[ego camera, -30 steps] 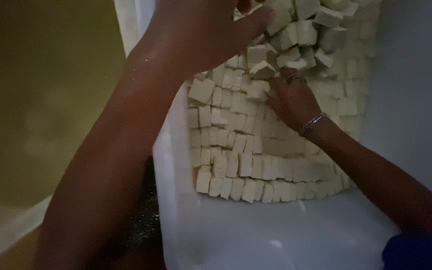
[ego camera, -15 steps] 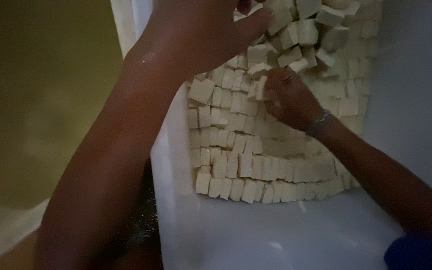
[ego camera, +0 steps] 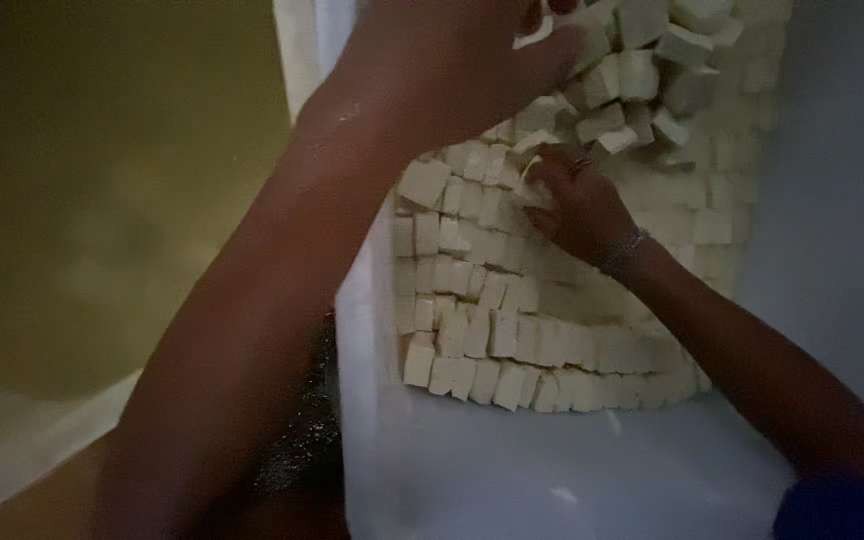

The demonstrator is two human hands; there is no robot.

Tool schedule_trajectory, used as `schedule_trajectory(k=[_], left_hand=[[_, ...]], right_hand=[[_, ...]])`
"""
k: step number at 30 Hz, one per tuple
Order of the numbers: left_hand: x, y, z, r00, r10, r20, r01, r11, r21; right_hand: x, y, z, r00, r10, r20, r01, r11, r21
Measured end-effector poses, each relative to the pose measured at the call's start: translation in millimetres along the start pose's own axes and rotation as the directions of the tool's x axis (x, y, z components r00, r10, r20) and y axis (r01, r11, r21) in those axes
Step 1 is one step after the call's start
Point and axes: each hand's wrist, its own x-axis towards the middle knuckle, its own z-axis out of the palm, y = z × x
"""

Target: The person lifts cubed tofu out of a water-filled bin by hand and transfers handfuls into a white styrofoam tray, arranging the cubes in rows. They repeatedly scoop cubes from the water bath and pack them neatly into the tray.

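Several pale cream cubes [ego camera: 512,340] lie in neat rows on a white tray [ego camera: 552,470], with a loose heap of cubes [ego camera: 652,70] at the far end. My left hand [ego camera: 452,70] reaches over the tray's left wall to the edge of the heap; its fingertips are cut off by the frame top. My right hand [ego camera: 577,205], with a thin bracelet on the wrist, rests on the rows just below the heap. Its fingers are curled around a small pale cube [ego camera: 532,168].
A dim yellowish-green surface [ego camera: 102,200] fills the left side beyond the tray wall [ego camera: 302,40]. A pale rim [ego camera: 32,440] runs along the lower left. The tray's right wall [ego camera: 842,200] rises beside my right forearm. A blue sleeve [ego camera: 832,510] shows at bottom right.
My right hand has slid left and a little farther up along the rows, toward my left hand. My left hand has stayed at the heap.
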Motion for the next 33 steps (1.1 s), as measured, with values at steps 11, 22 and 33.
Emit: schedule_trajectory(k=[11, 22, 33], left_hand=[[2.0, -2.5, 1.5, 1.0, 0.0, -0.003, 0.0, 1.0, 0.031], [3.8, -3.8, 4.1, 0.995, -0.083, 0.06, 0.082, 0.996, 0.017], [-0.9, 11.1, -13.3, 0.989, -0.103, 0.105, 0.099, 0.994, 0.044]], right_hand=[[2.9, -151.7, 18.4, 0.793, 0.002, 0.61, -0.178, 0.957, 0.229], [18.3, -153.0, 27.0, 0.735, -0.046, 0.676, -0.183, 0.947, 0.263], [-24.9, -139.4, 73.4, 0.885, -0.308, 0.349, 0.217, 0.936, 0.276]])
